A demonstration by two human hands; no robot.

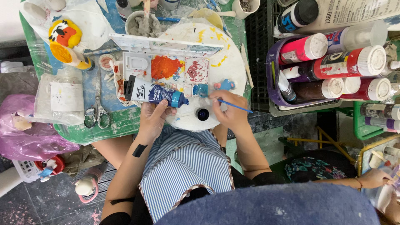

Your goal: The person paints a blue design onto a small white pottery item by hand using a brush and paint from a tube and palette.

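Blue paint tube gripped by left hand fingers, right hand fingers pinching brush, palette holding orange paint.

a dark blue paint tube with a white label band and a teal shoulder lies sideways across a white palette, held in the left hand. at right, a purple basket holds paint bottles on their sides: pink, red and dark brown, white-capped, with printed labels. above them lies a black-capped bottle beside a pale printed package.
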